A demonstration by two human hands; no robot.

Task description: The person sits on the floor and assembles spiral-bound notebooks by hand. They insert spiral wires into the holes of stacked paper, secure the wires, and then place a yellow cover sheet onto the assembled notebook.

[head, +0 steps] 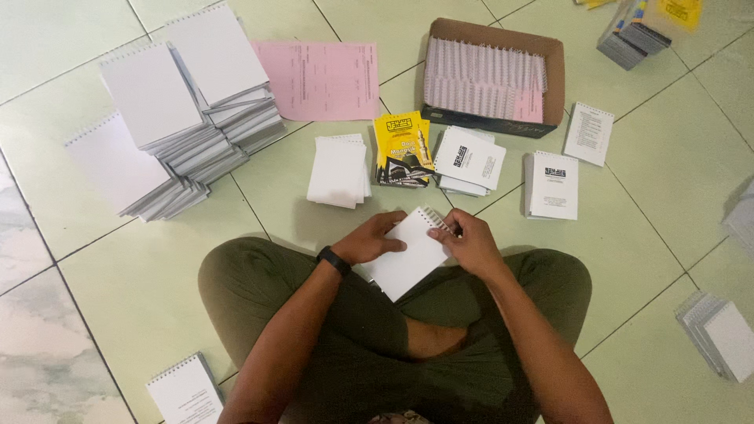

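A: Item one, nearest you?

B: A small white notepad (408, 253), held over your crossed legs. Your left hand (369, 239) lies on its near-left edge, fingers curled over the cover. Your right hand (471, 245) pinches the wire spiral (437, 221) at the pad's top corner.

A: Next row out, on the tiled floor (660, 188)?

B: Just ahead of your hands, left to right: a stack of blank white sheets (338, 170), a pile of yellow and black covers (401, 149), two stacks of white printed covers (469, 160) and (552, 185), and one printed sheet pile (589, 133) tilted beside them.

A: Farther still?

B: A cardboard box (554, 74) of wire spirals, a pink sheet (322, 78) lying flat, and to your far left, tall leaning stacks of bound notepads (177, 118).
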